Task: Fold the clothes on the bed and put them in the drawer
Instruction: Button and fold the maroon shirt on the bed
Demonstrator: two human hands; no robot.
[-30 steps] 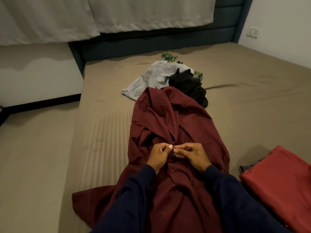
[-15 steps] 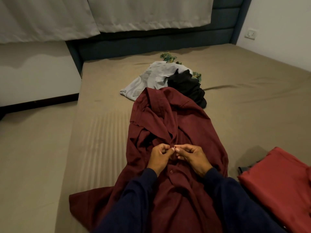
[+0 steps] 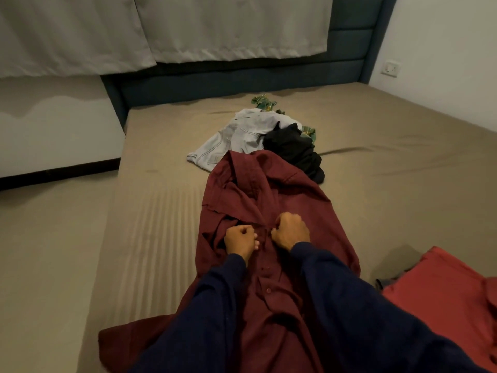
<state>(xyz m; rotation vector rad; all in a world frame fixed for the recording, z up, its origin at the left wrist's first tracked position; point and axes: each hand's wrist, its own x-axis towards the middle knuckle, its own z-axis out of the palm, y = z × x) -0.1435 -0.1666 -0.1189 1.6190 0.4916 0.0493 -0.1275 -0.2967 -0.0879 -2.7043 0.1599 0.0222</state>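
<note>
A maroon button-up shirt (image 3: 301, 200) lies lengthwise on the tan bed (image 3: 403, 170), collar away from me. My left hand (image 3: 240, 239) and my right hand (image 3: 290, 232) sit side by side on its chest, fingers curled, each pinching one edge of the button placket. Beyond the collar lies a heap of unfolded clothes: pale grey jeans (image 3: 236, 138), a black garment (image 3: 295, 149) and a green patterned piece (image 3: 265, 102). A folded red garment (image 3: 443, 297) rests at the right.
A dark blue padded headboard (image 3: 242, 79) runs along the far side under grey curtains (image 3: 188, 28). The bed's left edge drops beside a white wall. A wall socket (image 3: 390, 68) sits at the right. No drawer is in view.
My hands have drawn slightly apart and moved a little up the placket, with the fingers curled tighter into the fabric. The view has tilted up a little.
</note>
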